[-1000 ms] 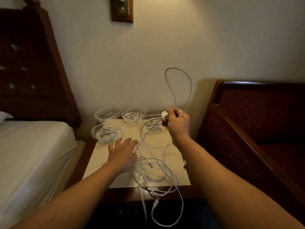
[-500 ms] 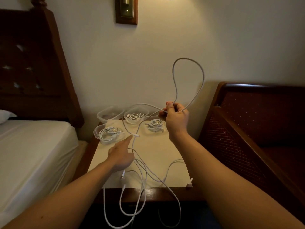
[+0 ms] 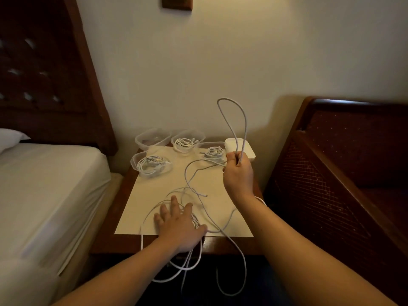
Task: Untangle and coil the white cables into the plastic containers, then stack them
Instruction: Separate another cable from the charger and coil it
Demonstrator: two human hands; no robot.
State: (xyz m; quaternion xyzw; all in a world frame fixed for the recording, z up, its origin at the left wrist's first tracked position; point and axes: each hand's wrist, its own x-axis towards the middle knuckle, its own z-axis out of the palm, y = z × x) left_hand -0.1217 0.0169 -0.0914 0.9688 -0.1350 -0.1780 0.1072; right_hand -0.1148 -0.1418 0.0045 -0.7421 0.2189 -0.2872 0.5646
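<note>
A tall, narrow loop of white cable (image 3: 239,120) is held up by the right hand (image 3: 238,175), whose fingers are curled round the two strands where they meet; the left hand (image 3: 178,224) is laid flat, fingers spread and straight, on the tangled cables (image 3: 198,208) near the front edge of the bedside table (image 3: 123,241). The step in hand is judged to be the freeing of one cable from the rest, and it is best done with the heap pinned under the flat palm while the raised strand is drawn out slowly, so that no knot is tightened; each crossing should be followed by eye before any pull is made. Strands hanging over the front edge into the dark below should be gathered up first, lest their plugs catch. The cables are thin, smooth and springy, falling in loose curves. Four clear plastic containers (image 3: 152,140) of shallow, rounded-rectangle shape are set at the back of the pale, matt tabletop: three hold coiled cable, and the back left one appears to hold none. A white, rounded block (image 3: 248,149) is seen behind the right hand.
</note>
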